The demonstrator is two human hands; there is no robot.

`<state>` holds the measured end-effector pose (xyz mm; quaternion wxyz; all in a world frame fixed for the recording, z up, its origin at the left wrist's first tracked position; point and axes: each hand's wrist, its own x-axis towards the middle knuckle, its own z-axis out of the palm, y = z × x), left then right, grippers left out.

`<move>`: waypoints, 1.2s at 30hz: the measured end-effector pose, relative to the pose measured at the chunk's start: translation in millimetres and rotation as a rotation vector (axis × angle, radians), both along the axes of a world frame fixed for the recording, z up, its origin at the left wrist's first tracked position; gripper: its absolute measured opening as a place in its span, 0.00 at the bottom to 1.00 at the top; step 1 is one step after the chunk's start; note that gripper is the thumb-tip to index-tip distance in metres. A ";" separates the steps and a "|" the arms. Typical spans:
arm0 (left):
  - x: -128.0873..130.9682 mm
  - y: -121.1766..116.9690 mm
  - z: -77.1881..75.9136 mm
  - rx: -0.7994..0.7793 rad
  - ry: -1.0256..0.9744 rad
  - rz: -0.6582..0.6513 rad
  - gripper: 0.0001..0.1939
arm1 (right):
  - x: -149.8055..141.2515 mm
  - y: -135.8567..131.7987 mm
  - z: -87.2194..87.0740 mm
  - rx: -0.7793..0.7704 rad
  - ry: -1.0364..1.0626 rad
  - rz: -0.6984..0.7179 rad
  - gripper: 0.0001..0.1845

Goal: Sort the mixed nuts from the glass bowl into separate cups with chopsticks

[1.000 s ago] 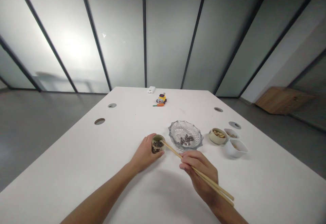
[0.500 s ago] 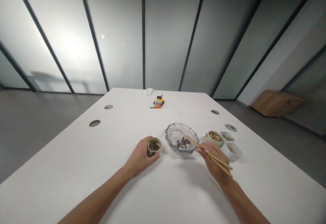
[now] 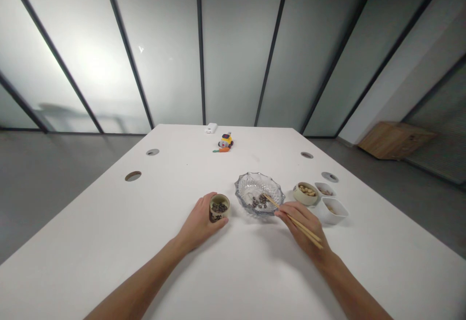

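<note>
My left hand (image 3: 201, 223) is wrapped round a small ceramic cup (image 3: 219, 216) that stands upright on the table and has dark beans (image 3: 219, 207) inside. A pair of wooden chopsticks (image 3: 307, 233) is held in my right hand (image 3: 300, 223). Their tips reach into the clear glass bowl (image 3: 244, 180), among dark brown beans (image 3: 259, 201) at its bottom. Whether a bean sits between the tips is too small to tell. The bowl lies between my two hands, just right of the cup.
Right of the bowl stand a ceramic cup (image 3: 297, 194) of pale nuts and two white dishes (image 3: 334, 217) (image 3: 325, 185) with small contents. Farther back lie a toy car (image 3: 226, 141), an orange toy carrot (image 3: 223, 150) and a white object (image 3: 210, 128). Round holes (image 3: 133, 176) pierce the white table (image 3: 91, 242).
My right hand has shifted slightly left, and the chopsticks' tips have moved a little left and lie closer together in the bowl. The left hand keeps its hold on the cup.
</note>
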<state>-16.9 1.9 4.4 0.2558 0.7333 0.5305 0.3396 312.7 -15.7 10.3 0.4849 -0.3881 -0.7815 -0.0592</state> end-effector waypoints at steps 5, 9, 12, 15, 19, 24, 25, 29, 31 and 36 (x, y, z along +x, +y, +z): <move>0.1 0.2 -0.5 -0.002 -0.005 -0.002 0.31 | 0.2 0.9 -0.3 0.038 -0.012 0.004 0.08; 0.0 0.3 -0.2 0.008 -0.009 -0.008 0.31 | -0.4 0.3 1.5 0.023 -0.025 0.007 0.08; -0.1 0.5 0.4 -0.002 -0.007 -0.011 0.31 | -1.0 0.1 1.8 -0.005 -0.020 0.009 0.08; -0.2 0.7 0.0 0.001 -0.005 -0.008 0.31 | -0.6 0.5 0.3 -0.021 -0.006 0.005 0.09; -0.9 0.8 -1.6 0.020 -0.009 -0.009 0.32 | 1.2 1.2 -3.1 -0.044 -0.002 -0.014 0.10; -1.7 0.7 -2.5 0.013 -0.011 -0.008 0.32 | 4.4 4.1 -4.7 -0.039 0.033 -0.091 0.14; -1.7 0.7 -2.6 0.011 -0.008 -0.009 0.32 | 5.2 5.2 -4.5 -0.030 0.047 -0.117 0.16; -1.4 0.5 -3.3 0.020 -0.008 -0.012 0.31 | 8.8 9.9 -4.4 -0.014 0.071 -0.219 0.22; -1.4 0.3 -3.6 0.024 -0.011 -0.010 0.31 | 9.6 11.1 -5.4 -0.019 0.082 -0.231 0.22; -1.4 0.2 -2.9 0.011 -0.009 -0.011 0.32 | 6.5 7.9 -9.1 -0.014 0.069 -0.136 0.16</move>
